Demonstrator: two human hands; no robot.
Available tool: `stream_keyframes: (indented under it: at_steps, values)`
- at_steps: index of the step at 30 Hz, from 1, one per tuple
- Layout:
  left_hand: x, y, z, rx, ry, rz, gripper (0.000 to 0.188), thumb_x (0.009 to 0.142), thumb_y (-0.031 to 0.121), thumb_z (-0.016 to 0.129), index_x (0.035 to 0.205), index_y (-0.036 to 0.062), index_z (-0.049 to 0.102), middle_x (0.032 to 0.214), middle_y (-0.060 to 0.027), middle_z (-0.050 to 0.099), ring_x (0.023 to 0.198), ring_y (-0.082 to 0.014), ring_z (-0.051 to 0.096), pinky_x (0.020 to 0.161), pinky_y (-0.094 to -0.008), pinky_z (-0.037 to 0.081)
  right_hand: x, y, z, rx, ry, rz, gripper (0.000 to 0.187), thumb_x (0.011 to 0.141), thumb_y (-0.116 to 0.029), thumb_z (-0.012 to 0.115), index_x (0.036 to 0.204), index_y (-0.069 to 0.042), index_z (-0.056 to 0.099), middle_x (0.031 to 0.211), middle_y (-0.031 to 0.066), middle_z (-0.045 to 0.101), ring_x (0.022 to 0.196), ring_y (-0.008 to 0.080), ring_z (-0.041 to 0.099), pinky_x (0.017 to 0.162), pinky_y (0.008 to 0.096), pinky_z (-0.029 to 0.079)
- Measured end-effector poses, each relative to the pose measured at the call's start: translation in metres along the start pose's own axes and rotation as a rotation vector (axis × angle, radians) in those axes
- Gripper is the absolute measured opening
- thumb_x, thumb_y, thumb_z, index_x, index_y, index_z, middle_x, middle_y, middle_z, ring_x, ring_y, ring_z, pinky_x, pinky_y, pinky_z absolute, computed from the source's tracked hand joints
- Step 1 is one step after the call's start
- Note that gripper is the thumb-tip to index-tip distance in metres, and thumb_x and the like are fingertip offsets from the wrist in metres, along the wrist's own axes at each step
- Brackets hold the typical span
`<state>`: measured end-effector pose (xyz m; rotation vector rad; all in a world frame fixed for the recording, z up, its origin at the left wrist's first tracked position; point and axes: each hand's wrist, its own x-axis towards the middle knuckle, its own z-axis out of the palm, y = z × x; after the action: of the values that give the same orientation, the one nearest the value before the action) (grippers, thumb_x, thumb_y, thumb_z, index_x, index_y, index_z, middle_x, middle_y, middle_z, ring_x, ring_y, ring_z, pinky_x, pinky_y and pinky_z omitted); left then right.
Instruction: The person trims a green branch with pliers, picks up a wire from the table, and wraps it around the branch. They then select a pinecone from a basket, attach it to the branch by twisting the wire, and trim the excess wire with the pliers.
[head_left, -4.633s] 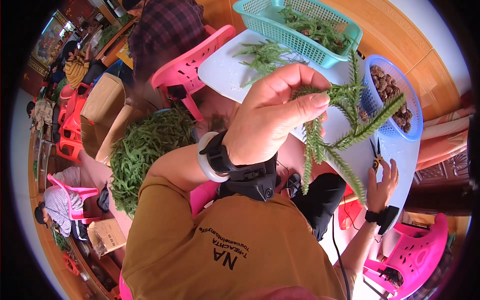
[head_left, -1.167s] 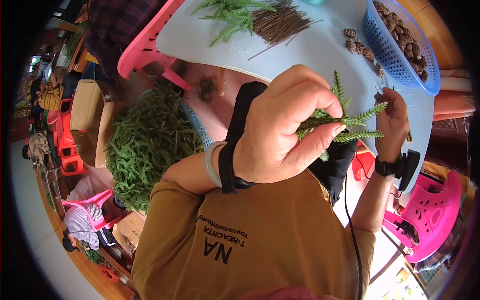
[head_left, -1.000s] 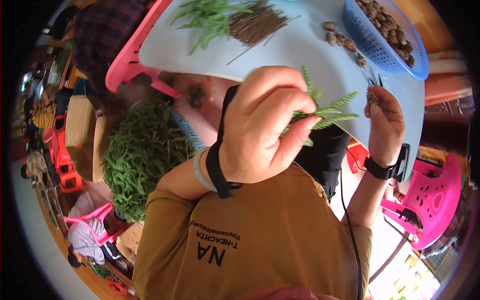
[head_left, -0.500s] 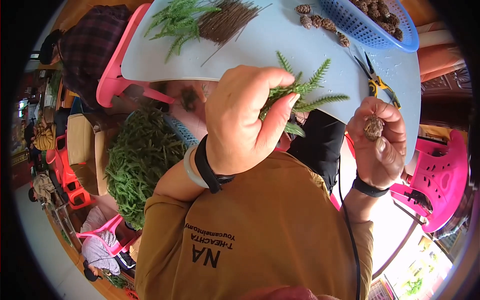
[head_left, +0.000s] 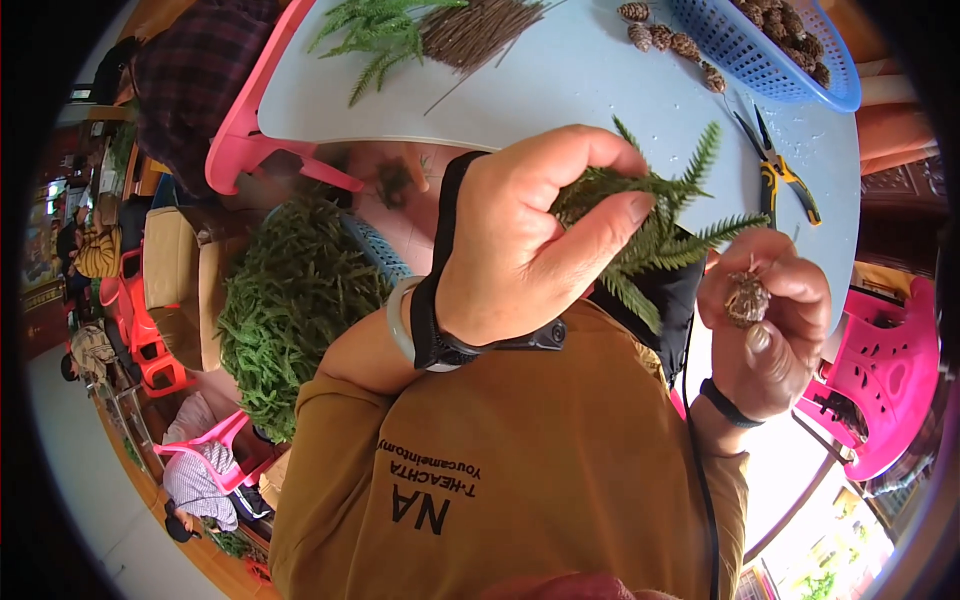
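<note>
My left hand [head_left: 555,235] is closed around a green artificial pine sprig [head_left: 665,225], thumb and fingers at its base. Several needled fronds fan out from it toward my right. A brown pine cone [head_left: 747,300] is pinched in my right hand [head_left: 775,335], between thumb and fingers. The lowest frond tip reaches close to the right fingers; whether they touch, I cannot tell. Both hands are in front of my chest, just off the near table edge. Beyond my right hand, long-nose pliers [head_left: 770,165] with yellow and black handles lie on the table [head_left: 560,85], jaws slightly apart.
On the table are a bundle of brown stems [head_left: 480,35], more green sprigs [head_left: 375,35], several loose pine cones [head_left: 660,37] and a blue basket [head_left: 700,40] of cones. A heap of greenery [head_left: 290,310] stands at my left. Pink chairs [head_left: 885,375] flank the table; other people sit at left.
My left hand and the sprig have moved right, bringing the fronds closer to my right hand. The right hand with the pine cone has come slightly nearer to me. The view has shifted a little.
</note>
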<state>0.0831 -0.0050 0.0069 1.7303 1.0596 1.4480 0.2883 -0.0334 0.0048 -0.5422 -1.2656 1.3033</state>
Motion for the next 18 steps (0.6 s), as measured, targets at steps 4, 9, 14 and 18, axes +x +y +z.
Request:
stream_keyframes:
  at_steps: [4, 9, 14, 18]
  values:
    - [-0.009, 0.004, -0.014, -0.108, -0.124, -0.175, 0.016, 0.083, 0.003, 0.067, 0.096, -0.0041, 0.060, 0.085, -0.0057, 0.064, 0.074, -0.0068, 0.058, 0.068, -0.0205, 0.047, -0.013, -0.010, 0.020, -0.265, 0.041, -0.129, 0.038, 0.079, -0.016, 0.070, 0.109, 0.001, 0.055, 0.102, 0.0229, 0.054, 0.081, 0.0216, 0.054, 0.066, 0.0288, 0.045]
    - [-0.018, 0.002, -0.023, -0.028, -0.158, -0.115, 0.016, 0.084, 0.004, 0.066, 0.095, -0.0045, 0.059, 0.082, -0.0041, 0.063, 0.069, -0.0057, 0.057, 0.063, -0.0198, 0.047, -0.021, -0.017, 0.035, -0.598, -0.116, -0.257, 0.037, 0.078, -0.012, 0.069, 0.110, 0.002, 0.054, 0.101, 0.0252, 0.055, 0.088, 0.0231, 0.055, 0.075, 0.0303, 0.047]
    - [-0.032, 0.016, -0.029, -0.348, -0.136, -0.363, 0.013, 0.086, 0.007, 0.065, 0.091, -0.0034, 0.059, 0.074, -0.0011, 0.060, 0.064, -0.0057, 0.053, 0.057, -0.0209, 0.043, -0.032, -0.005, 0.059, -0.560, -0.036, -0.140, 0.035, 0.078, -0.005, 0.066, 0.110, 0.003, 0.053, 0.105, 0.0251, 0.054, 0.090, 0.0232, 0.055, 0.077, 0.0313, 0.047]
    - [-0.037, 0.016, -0.040, -0.681, -0.190, -0.521, 0.019, 0.088, 0.011, 0.063, 0.098, -0.0046, 0.058, 0.079, -0.0048, 0.061, 0.068, -0.0085, 0.056, 0.061, -0.0225, 0.046, -0.036, -0.002, 0.061, -0.628, -0.061, -0.103, 0.035, 0.078, 0.000, 0.062, 0.111, 0.004, 0.052, 0.109, 0.0247, 0.052, 0.091, 0.0237, 0.055, 0.078, 0.0315, 0.047]
